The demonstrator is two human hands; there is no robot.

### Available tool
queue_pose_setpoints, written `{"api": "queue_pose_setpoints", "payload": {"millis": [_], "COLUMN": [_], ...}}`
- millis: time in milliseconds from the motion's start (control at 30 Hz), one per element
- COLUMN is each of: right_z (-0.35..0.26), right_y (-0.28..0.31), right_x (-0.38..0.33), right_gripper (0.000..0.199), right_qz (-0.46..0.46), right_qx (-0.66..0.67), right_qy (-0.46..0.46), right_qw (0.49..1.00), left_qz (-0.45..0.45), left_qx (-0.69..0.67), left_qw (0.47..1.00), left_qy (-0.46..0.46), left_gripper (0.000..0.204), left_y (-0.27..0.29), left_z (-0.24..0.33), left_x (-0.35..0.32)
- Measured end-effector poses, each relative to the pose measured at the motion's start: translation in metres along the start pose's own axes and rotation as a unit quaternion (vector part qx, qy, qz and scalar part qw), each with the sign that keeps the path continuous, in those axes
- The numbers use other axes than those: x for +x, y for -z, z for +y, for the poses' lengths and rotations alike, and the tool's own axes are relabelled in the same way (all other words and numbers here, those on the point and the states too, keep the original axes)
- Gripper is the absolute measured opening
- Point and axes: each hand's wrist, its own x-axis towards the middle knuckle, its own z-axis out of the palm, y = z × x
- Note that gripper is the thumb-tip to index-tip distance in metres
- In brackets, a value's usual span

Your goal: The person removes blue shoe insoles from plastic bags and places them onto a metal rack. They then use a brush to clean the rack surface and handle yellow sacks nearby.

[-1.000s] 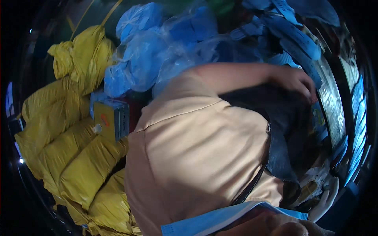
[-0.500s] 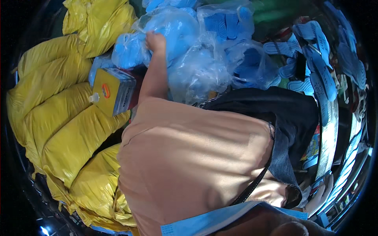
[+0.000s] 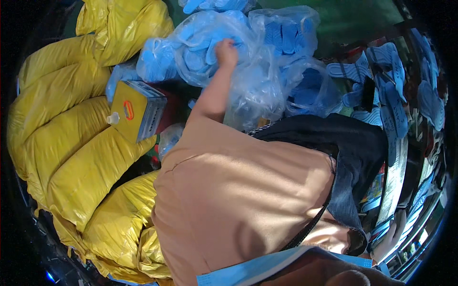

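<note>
Left hand (image 3: 226,49) grips clear bag (image 3: 210,43); right hidden

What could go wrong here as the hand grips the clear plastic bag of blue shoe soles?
1. The left hand pinches the thin clear plastic bag of blue shoe soles; the film could tear and spill them.
2. The yellow metal can lies tilted on the yellow sacks nearby; a shifting bag might knock it.
</note>
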Motion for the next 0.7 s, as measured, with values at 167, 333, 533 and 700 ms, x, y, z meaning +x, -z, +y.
{"api": "queue_pose_setpoints", "payload": {"millis": [167, 333, 533, 700], "right_z": [-0.002, -0.014, -0.006, -0.002], "right_y": [0.003, -0.008, -0.001, -0.001], "right_x": [-0.008, -0.001, -0.005, -0.007], "right_gripper": [0.045, 0.045, 0.046, 0.046], "right_qz": [0.004, -0.008, -0.023, -0.025], "right_qx": [-0.03, -0.015, -0.027, -0.061], "right_qy": [-0.035, -0.028, -0.043, -0.036], "right_qw": [0.999, 0.999, 0.998, 0.997], "left_qz": [-0.145, -0.242, -0.305, -0.266], "left_qx": [0.152, 0.218, 0.315, 0.371], "left_qw": [0.962, 0.938, 0.892, 0.887], "left_qy": [0.176, 0.118, 0.115, 0.074], "left_gripper": [0.074, 0.107, 0.108, 0.099], "left_y": [0.032, 0.034, 0.036, 0.048], "left_z": [-0.002, -0.028, -0.022, -0.006], "left_x": [0.029, 0.072, 0.095, 0.096]}}
